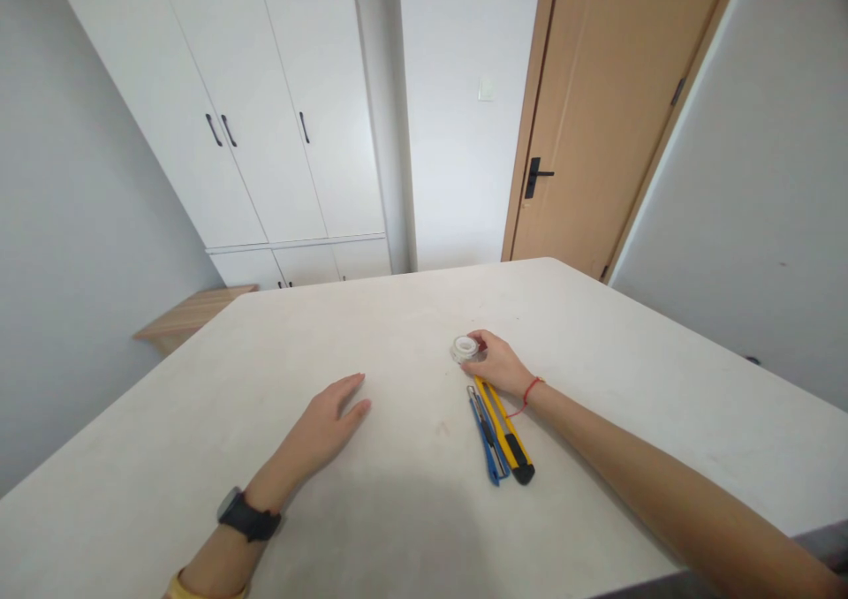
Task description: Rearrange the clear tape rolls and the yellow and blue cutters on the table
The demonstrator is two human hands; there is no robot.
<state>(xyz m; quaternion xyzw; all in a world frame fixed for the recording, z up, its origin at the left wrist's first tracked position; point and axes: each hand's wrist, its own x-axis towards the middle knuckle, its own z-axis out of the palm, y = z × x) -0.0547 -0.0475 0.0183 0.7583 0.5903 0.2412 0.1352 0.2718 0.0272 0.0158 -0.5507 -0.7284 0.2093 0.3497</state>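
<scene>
My right hand rests on the white table with its fingertips around a small roll of clear tape. Just below that hand lie a yellow utility knife and a blue utility knife, side by side and touching. My left hand lies flat on the tabletop left of both knives, fingers apart, holding nothing. A black watch circles my left wrist, and a thin red string circles my right.
The table's far edge runs in front of white wardrobe doors and a wooden door with a black handle. A light wood shelf stands beyond the table's left side. Grey walls flank the room.
</scene>
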